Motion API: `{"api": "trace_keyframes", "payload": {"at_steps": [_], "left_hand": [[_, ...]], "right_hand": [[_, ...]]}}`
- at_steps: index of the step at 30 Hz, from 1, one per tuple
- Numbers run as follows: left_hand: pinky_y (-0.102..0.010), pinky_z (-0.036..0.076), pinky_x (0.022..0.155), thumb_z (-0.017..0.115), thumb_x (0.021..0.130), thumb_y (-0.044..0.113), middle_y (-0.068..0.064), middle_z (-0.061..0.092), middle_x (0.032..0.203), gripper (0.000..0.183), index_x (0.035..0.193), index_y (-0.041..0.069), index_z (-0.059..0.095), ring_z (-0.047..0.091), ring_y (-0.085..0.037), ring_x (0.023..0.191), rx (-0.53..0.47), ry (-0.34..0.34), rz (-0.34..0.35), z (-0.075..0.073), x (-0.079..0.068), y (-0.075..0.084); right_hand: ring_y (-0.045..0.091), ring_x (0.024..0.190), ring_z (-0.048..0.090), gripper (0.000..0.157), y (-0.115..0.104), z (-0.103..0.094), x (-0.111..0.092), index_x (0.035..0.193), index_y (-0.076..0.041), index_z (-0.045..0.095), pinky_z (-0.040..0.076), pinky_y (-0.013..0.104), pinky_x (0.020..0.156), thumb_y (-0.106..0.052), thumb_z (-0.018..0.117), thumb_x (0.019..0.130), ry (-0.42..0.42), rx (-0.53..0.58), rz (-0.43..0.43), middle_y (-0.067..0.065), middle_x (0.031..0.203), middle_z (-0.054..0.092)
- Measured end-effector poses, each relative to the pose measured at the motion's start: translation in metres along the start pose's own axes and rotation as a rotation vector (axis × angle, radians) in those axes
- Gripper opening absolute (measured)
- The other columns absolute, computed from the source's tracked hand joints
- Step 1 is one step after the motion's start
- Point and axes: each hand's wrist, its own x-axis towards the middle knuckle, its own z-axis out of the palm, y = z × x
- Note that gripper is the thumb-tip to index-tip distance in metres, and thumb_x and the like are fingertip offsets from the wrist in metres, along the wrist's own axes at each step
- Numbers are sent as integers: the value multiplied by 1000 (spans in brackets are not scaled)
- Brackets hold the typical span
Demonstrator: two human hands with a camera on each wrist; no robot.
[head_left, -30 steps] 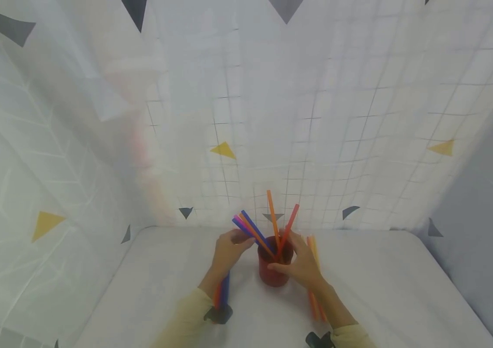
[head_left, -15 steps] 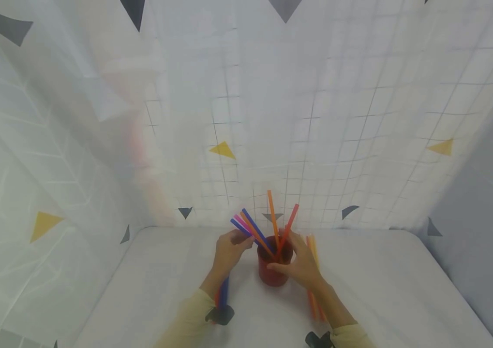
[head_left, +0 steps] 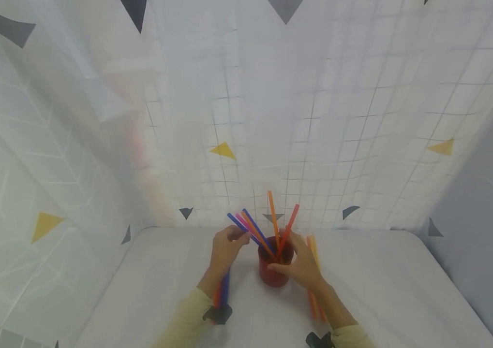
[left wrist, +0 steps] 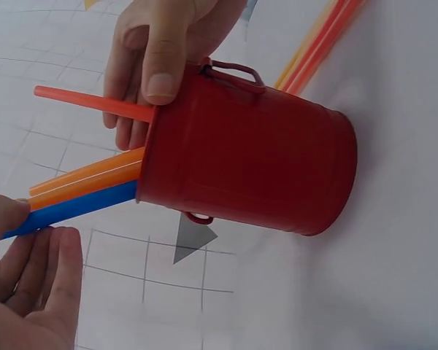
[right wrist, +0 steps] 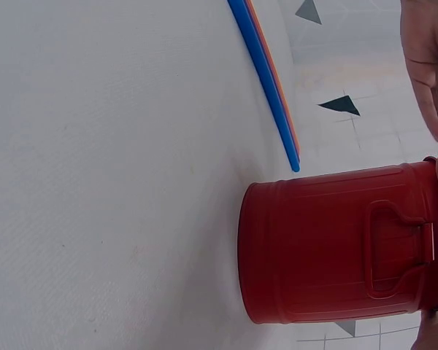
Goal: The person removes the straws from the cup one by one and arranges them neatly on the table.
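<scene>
A small red metal can (head_left: 274, 275) with wire side handles stands upright on the white table, holding several drinking straws in orange, red, pink and blue. Beside its left rim, my left hand (head_left: 225, 251) pinches a blue straw (left wrist: 80, 205) between thumb and fingertips; the straw slants down into the can. My right hand (head_left: 305, 265) grips the can at its right side near the rim, thumb in front and fingers behind. An orange straw (head_left: 273, 212) and a red straw (head_left: 290, 223) rise between the hands. The straws' lower ends are hidden inside the can.
Under my left forearm lie blue and red straws (head_left: 224, 290), partly covered. By my right forearm lie more orange, red and yellow straws (head_left: 313, 249). A pale patterned curtain (head_left: 359, 159) hangs behind the white table (head_left: 385, 280).
My left hand has shifted slightly left, and the blue straw's upper end has moved left and a little up. The right hand and the can stay in place.
</scene>
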Motion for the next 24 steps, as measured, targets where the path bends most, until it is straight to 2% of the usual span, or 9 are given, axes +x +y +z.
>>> {"api": "trace_keyframes", "payload": {"at_steps": [3,7,11,19,24], "left_hand": [[-37,55,77,71,88,42,7,70,85,25,94,17,69,68,-10,80,-29,30,44,-4,0,5],[-39,55,88,70,90,35,5,70,89,20,95,17,67,68,-11,85,-77,76,88,-9,-1,14],[-38,55,89,69,91,32,4,69,90,17,95,16,67,67,-12,89,-112,116,119,-17,0,22],[-35,53,92,70,90,36,-1,69,99,28,102,11,69,66,-17,97,-202,175,234,-43,6,42],[-32,51,95,69,92,31,-5,69,104,26,104,8,68,66,-19,98,-238,201,287,-60,6,58]], "right_hand": [[21,130,43,96,-1,0,0,146,-34,39,43,58,100,-52,87,65,5,6,-4,-4,141,49],[20,129,44,94,-3,0,-1,145,-34,41,43,57,100,-52,87,65,7,16,5,-5,139,50],[17,128,43,94,-4,0,-1,145,-32,42,44,55,101,-52,87,64,4,17,27,-9,138,49],[16,127,45,97,-5,-1,-1,145,-23,44,44,56,100,-52,88,63,18,35,31,-10,135,50],[13,126,45,98,-3,0,-1,145,-25,44,45,54,100,-53,88,62,15,28,43,-12,135,50]]}}
